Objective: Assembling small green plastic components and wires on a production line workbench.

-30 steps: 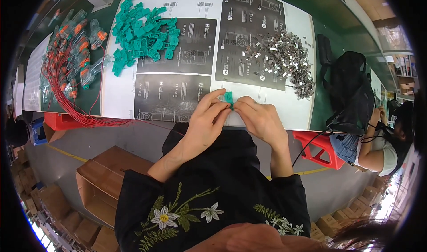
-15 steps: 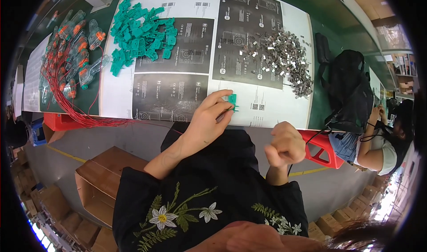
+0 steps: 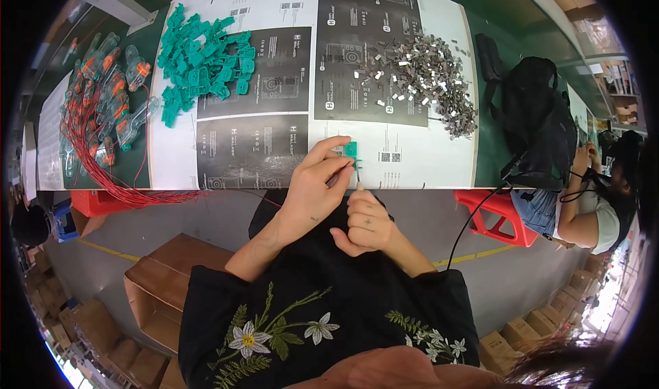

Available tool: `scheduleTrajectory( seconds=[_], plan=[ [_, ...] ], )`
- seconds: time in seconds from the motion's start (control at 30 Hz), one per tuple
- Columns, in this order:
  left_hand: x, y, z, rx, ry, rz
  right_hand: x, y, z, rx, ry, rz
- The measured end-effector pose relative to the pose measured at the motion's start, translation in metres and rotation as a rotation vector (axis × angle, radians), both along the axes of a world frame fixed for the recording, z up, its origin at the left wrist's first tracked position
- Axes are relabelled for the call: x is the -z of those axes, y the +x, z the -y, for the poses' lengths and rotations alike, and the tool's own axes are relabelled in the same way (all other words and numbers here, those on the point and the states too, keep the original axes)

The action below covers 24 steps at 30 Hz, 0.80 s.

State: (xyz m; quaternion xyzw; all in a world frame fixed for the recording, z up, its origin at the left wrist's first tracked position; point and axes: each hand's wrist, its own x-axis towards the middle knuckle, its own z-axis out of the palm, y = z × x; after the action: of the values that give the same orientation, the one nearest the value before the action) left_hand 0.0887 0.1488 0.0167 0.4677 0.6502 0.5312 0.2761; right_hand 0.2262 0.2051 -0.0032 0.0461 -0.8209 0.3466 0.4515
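Observation:
Near the table's front edge, my left hand (image 3: 317, 177) steadies a small green plastic part (image 3: 351, 149) on the white sheet, its fingers closed round the left side. From below, my right hand (image 3: 366, 223) comes in, curled round a slim tool (image 3: 359, 177) with a thin metal shaft and a pale collar. The tool's tip is at the lower end of the green part; whether it touches cannot be seen. Most of its handle is hidden in my fist. A pile of similar green parts (image 3: 199, 63) lies farther left, and many small grey metal pieces (image 3: 429, 80) are heaped at right.
At far left lie clear plastic pieces with orange bands (image 3: 113, 94) and a bundle of red wires (image 3: 103, 173). A black bag (image 3: 535, 114) rests at right, with a black cable (image 3: 469, 224) hanging nearby. Another person (image 3: 594, 203) sits beyond a red stool (image 3: 495, 217). A cardboard box (image 3: 161, 279) stands below.
My right hand has moved left from beyond the table edge, bringing the slim tool up to the green part. My left hand keeps its hold. The whole view has shifted slightly.

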Motion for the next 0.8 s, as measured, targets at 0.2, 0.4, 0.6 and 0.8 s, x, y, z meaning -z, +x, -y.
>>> scheduleTrajectory(
  seconds=[0.2, 0.4, 0.6, 0.8],
  plan=[
    [-0.002, 0.000, 0.000, -0.007, -0.025, 0.015, 0.039, -0.005, 0.008, 0.039, 0.038, -0.124],
    [-0.005, -0.001, -0.001, -0.003, -0.035, 0.020, 0.038, -0.012, 0.011, 0.041, 0.032, -0.140],
    [0.004, 0.002, 0.004, -0.010, 0.028, -0.009, -0.026, -0.003, -0.010, -0.069, -0.453, -0.229],
    [0.002, 0.006, 0.001, -0.026, 0.044, -0.053, -0.056, -0.015, -0.033, -0.040, -0.939, -0.254]
  ],
)
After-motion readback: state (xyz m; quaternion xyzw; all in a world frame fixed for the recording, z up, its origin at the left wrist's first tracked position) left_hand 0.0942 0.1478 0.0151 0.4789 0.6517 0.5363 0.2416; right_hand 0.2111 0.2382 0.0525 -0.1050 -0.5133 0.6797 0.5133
